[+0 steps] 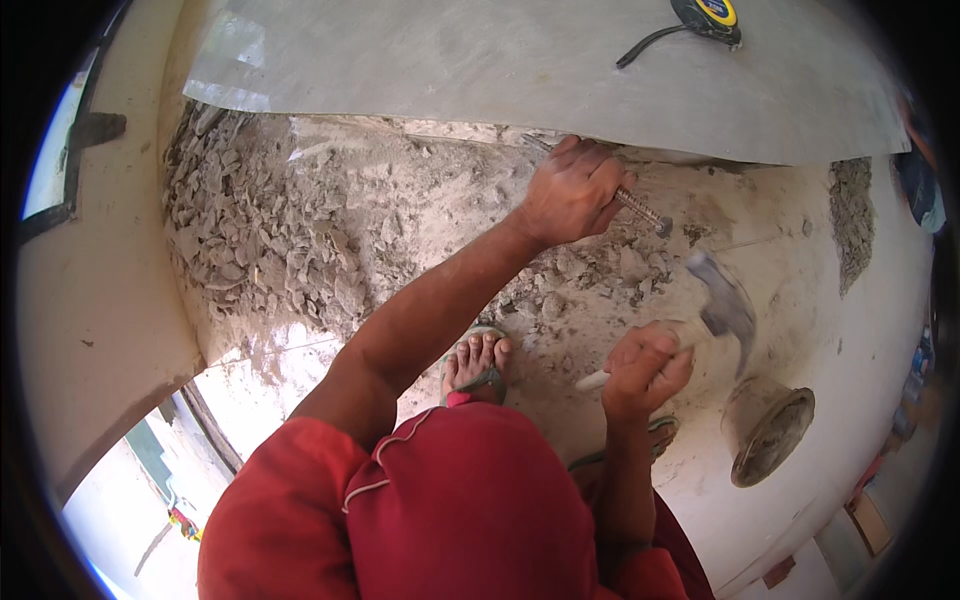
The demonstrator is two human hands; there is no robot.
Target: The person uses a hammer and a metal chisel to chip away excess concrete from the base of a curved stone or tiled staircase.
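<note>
My left hand point(577, 191) grips a ribbed steel bar chisel point(641, 212), whose thin end meets the broken edge below a smooth grey slab point(480, 67). The bar's blunt, flattened end sticks out to the right of my fist. Lower right, my right hand point(645, 367) is closed around the pale handle of a claw hammer point(726, 304). The hammer's head is slightly blurred and stands apart from the bar, below and right of its struck end.
Broken mortar rubble point(262, 232) is heaped at the left, with more chips around my sandalled feet point(476, 364). A dirty round bucket point(772, 435) lies tilted at the right. A tape measure point(709, 19) rests on the slab. A wall point(97, 300) bounds the left side.
</note>
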